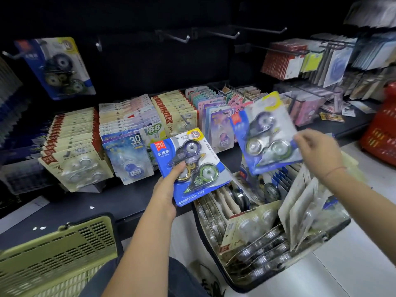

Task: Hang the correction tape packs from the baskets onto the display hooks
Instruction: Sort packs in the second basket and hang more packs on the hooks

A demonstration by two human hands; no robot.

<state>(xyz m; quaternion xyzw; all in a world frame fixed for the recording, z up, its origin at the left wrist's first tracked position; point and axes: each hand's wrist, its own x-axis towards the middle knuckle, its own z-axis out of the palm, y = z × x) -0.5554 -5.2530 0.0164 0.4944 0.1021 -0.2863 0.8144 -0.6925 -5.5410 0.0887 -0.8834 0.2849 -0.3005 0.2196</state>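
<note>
My left hand (166,192) grips a blue correction tape pack (189,166) by its lower left edge, thumb pressed across the clear blister, the pack tilted with its printed "CORRECTION TAPE" line toward me. My right hand (319,151) pinches a second blue pack (266,133) at its right edge, fingers closed on the card, holding it raised above the black basket (214,260); this pack is blurred, so I can only make out 3 round reels under the plastic.

The black basket sits on the pale floor just below my right hand and is crowded with more packs, some blue ones standing on edge near the back and beige-carded ones (246,232) lying toward the front. A green basket (57,256) lies at my lower left, its slatted wall facing up.

Ahead, the low shelf (132,196) carries rows of carded stock leaning back in stacks: beige packs marked 3 (75,161) on the left, blue ones marked 30 (128,157) beside them. On the dark back panel, 1 blue pack (61,67) hangs from a hook at upper left, and several bare display hooks (225,35) jut out to its right. A red basket (381,131) stands at the far right.
</note>
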